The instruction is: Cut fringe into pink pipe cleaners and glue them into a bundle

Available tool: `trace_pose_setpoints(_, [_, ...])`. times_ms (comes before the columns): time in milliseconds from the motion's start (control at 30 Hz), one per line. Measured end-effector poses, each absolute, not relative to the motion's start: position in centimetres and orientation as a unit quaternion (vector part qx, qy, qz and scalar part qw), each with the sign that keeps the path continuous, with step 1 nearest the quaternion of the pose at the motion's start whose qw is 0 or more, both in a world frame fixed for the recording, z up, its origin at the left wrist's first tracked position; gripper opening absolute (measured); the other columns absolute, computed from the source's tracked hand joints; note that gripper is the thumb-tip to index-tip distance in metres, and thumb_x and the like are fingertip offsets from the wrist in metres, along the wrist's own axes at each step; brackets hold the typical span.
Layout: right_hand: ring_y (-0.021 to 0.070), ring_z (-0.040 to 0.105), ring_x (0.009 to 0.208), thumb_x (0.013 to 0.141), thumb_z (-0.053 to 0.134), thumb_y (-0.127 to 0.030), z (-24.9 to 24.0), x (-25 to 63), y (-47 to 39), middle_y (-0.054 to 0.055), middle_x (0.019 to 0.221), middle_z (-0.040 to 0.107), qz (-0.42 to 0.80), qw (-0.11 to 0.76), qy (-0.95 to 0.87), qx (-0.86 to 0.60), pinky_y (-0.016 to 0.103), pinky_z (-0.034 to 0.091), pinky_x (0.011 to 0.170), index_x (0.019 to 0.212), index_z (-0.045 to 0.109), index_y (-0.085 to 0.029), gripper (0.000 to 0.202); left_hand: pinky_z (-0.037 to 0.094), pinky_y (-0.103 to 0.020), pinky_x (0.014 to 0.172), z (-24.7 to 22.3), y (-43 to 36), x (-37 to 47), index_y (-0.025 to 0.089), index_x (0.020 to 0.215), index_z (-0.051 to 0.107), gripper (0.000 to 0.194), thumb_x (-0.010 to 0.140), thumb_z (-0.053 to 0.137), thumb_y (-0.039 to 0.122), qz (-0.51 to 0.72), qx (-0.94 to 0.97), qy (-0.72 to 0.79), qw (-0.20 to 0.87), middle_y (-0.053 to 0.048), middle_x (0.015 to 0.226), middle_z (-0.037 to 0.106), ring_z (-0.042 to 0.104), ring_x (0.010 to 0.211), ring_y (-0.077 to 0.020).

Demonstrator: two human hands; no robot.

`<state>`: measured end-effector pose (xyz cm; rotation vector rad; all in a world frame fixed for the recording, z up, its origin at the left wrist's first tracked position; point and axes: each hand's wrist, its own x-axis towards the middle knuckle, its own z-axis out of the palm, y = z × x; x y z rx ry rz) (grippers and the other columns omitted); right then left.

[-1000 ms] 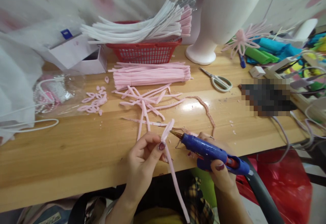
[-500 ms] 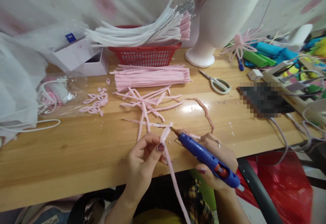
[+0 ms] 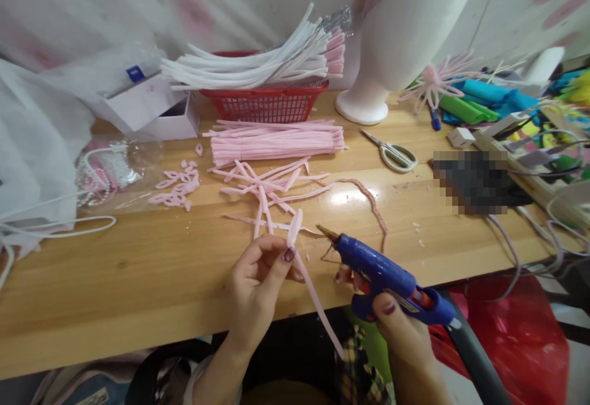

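Between thumb and fingers, my left hand (image 3: 265, 276) pinches a pale pink pipe cleaner (image 3: 318, 303) whose upper end is bent into a narrow loop. Its long tail hangs down to the right past the table edge. My right hand (image 3: 401, 325) is wrapped round a blue hot glue gun (image 3: 378, 270), with the metal nozzle pointing up and left, a little to the right of the loop and apart from it. Loose pink pipe cleaners (image 3: 271, 187) lie crossed just beyond my left hand. A tape measure (image 3: 375, 205) curves across the table behind the glue gun.
A bundle of pink pipe cleaners (image 3: 276, 142) lies before a red basket (image 3: 267, 105) heaped with white ones. Small pink loops (image 3: 177, 187) rest at left. Scissors (image 3: 396, 154), a white mannequin head (image 3: 391, 55), a power strip (image 3: 511, 165) and cables stand at right.
My right hand has drawn the glue gun back to the right, and its nozzle has left the loop. The loop in my left hand has turned more upright.
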<state>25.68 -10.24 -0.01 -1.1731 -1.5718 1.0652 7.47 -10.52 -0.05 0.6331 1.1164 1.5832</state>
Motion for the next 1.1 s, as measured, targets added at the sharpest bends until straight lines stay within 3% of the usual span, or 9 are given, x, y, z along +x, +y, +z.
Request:
trace_pose_setpoints(133, [0.0224, 0.067, 0.085, 0.081, 0.074, -0.040, -0.3, 24.6, -10.2, 0.006, 0.091, 0.070, 0.460, 0.395, -0.628, -0.488, 0.029, 0.057, 0.063, 0.100, 0.064, -0.023, 0.027, 0.051, -0.017, 0.054, 0.5, -10.6, 8.1, 0.018, 0.078, 0.069, 0.013, 0.077, 0.077, 0.028, 0.676, 0.263, 0.467, 0.506, 0.002, 0.069, 0.064, 0.059, 0.053, -0.0071])
trace_pose_setpoints(267, [0.0200, 0.067, 0.082, 0.078, 0.076, -0.030, -0.2, 23.6, -10.2, 0.003, 0.088, 0.068, 0.458, 0.411, -0.621, -0.485, 0.028, 0.056, 0.062, 0.094, 0.063, -0.024, 0.022, 0.048, -0.016, 0.054, 0.8, -10.7, 8.6, 0.019, 0.072, 0.070, 0.012, 0.076, 0.078, 0.028, 0.687, 0.270, 0.441, 0.510, 0.002, 0.073, 0.059, 0.056, 0.059, -0.0074])
trace_pose_setpoints(400, [0.0194, 0.066, 0.078, 0.078, 0.077, -0.030, -0.1, 22.7, -10.7, 0.002, 0.085, 0.069, 0.447, 0.403, -0.618, -0.506, 0.033, 0.056, 0.071, 0.091, 0.063, -0.023, 0.020, 0.046, -0.017, 0.061, 0.3, -10.7, 8.6, 0.019, 0.067, 0.070, 0.018, 0.073, 0.080, 0.032, 0.695, 0.263, 0.461, 0.486, 0.001, 0.073, 0.056, 0.054, 0.067, -0.0091])
trace_pose_setpoints(633, [0.0158, 0.066, 0.064, 0.082, 0.072, -0.025, -0.4, 21.1, -11.0, -0.001, 0.080, 0.070, 0.455, 0.482, -0.586, -0.465, 0.028, 0.056, 0.059, 0.097, 0.061, -0.025, 0.019, 0.045, -0.018, 0.062, -0.8, -11.0, 8.7, 0.019, 0.072, 0.071, 0.015, 0.075, 0.079, 0.032, 0.707, 0.261, 0.458, 0.472, 0.001, 0.075, 0.057, 0.055, 0.069, -0.0096])
trace_pose_setpoints(767, [0.0159, 0.066, 0.062, 0.082, 0.072, -0.022, -0.8, 21.1, -10.8, 0.000, 0.078, 0.070, 0.461, 0.479, -0.582, -0.468, 0.027, 0.054, 0.055, 0.090, 0.062, -0.024, 0.013, 0.045, -0.019, 0.056, -0.4, -10.7, 8.1, 0.017, 0.075, 0.071, 0.022, 0.073, 0.079, 0.037, 0.672, 0.203, 0.446, 0.555, 0.000, 0.070, 0.058, 0.052, 0.060, -0.0089])
trace_pose_setpoints(933, [0.0194, 0.066, 0.065, 0.083, 0.071, -0.025, -1.0, 22.2, -10.9, 0.001, 0.081, 0.072, 0.497, 0.435, -0.601, -0.451, 0.033, 0.055, 0.056, 0.111, 0.061, -0.028, 0.029, 0.040, -0.017, 0.045, 0.3, -9.8, 6.5, 0.014, 0.071, 0.068, 0.039, 0.067, 0.080, 0.050, 0.615, 0.129, 0.430, 0.648, 0.000, 0.062, 0.057, 0.048, 0.051, -0.0074])
trace_pose_setpoints(1000, [0.0204, 0.067, 0.068, 0.083, 0.071, -0.024, -1.0, 22.6, -10.9, 0.002, 0.084, 0.072, 0.500, 0.417, -0.614, -0.447, 0.034, 0.055, 0.059, 0.114, 0.060, -0.029, 0.033, 0.038, -0.016, 0.043, 0.4, -9.6, 5.9, 0.014, 0.071, 0.067, 0.038, 0.067, 0.080, 0.049, 0.611, 0.141, 0.429, 0.650, 0.003, 0.057, 0.053, 0.045, 0.047, -0.0061])
trace_pose_setpoints(1100, [0.0196, 0.066, 0.065, 0.079, 0.075, -0.023, -0.6, 23.1, -10.7, 0.001, 0.081, 0.072, 0.473, 0.412, -0.641, -0.443, 0.033, 0.056, 0.061, 0.100, 0.065, -0.027, 0.024, 0.036, -0.014, 0.042, 0.6, -9.5, 5.2, 0.014, 0.073, 0.067, 0.030, 0.068, 0.081, 0.041, 0.600, 0.171, 0.425, 0.655, 0.004, 0.053, 0.050, 0.042, 0.045, -0.0043])
